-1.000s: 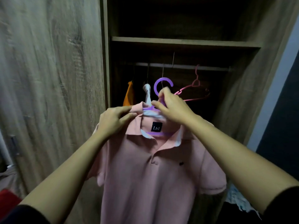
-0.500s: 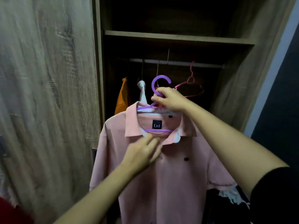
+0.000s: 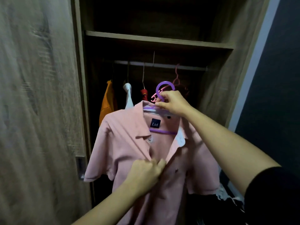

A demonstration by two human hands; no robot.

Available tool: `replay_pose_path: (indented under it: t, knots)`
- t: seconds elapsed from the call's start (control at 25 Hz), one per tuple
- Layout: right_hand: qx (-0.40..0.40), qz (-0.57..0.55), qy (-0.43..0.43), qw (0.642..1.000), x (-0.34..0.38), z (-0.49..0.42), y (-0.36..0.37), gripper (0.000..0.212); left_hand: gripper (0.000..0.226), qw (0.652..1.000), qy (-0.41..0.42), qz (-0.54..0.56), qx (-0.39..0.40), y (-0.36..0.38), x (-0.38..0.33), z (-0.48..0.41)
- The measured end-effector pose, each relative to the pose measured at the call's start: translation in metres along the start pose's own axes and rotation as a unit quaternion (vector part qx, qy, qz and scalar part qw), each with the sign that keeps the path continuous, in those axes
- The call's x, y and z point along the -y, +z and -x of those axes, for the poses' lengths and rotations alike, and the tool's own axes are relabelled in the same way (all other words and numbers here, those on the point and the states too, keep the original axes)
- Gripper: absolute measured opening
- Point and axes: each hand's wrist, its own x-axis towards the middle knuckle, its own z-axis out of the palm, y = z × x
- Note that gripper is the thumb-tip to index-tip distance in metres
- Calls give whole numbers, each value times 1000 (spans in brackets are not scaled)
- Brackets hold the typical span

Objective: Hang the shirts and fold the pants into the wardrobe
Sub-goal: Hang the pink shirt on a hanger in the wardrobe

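Neck label [image 3: 155, 123], just below the right hand [image 3: 172, 103], reads "Ltd", white on dark blue. Right hand's fingers curl round the purple hanger [image 3: 159, 88] at its neck. The pink polo shirt [image 3: 129, 143] hangs from the hanger before the open wardrobe. Left hand [image 3: 146, 172], lower, grips the placket, fingers bunched. Beyond the right hand is a rail [image 3: 191, 67] with orange [image 3: 107, 101], white [image 3: 129, 95] and red [image 3: 144, 93] garments. Wood-grain door [image 3: 32, 111] to the left of the left hand.

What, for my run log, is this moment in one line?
pink polo shirt: on purple hanger, not yet on rail | right hand: grips hanger neck | left hand: pinches shirt front
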Motion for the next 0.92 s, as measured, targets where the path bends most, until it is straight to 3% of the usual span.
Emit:
replay_pose_path:
  t: [0.16, 0.32, 0.4, 0.52, 0.68, 0.84, 0.92]
  knots:
    - [1, -25, 43, 999, -8, -4, 5, 14, 24, 999, 28, -34, -1, 18, -7, 13]
    - [15, -97, 45, 994, -7, -9, 2, 12, 35, 976, -55, 21, -210, -1, 38, -9]
    - [38, -119, 25, 992, 1, -9, 1, 11, 36, 957, -118, -24, -263, -29, 76, -33]
    - [74, -129, -5, 989, 13, -8, 1, 12, 54, 971, -143, -29, -189, -49, 121, -55]
    - [111, -126, -33, 985, 20, -3, 1, 11, 35, 983, -99, -4, -157, -49, 133, -50]
    - [101, -121, -40, 987, 20, -5, 2, 10, 34, 946, -238, 172, -141, -59, 140, -50]
    - [95, -140, -32, 985, 21, -5, 3, 15, 49, 959, -240, 134, -70, -64, 142, -52]
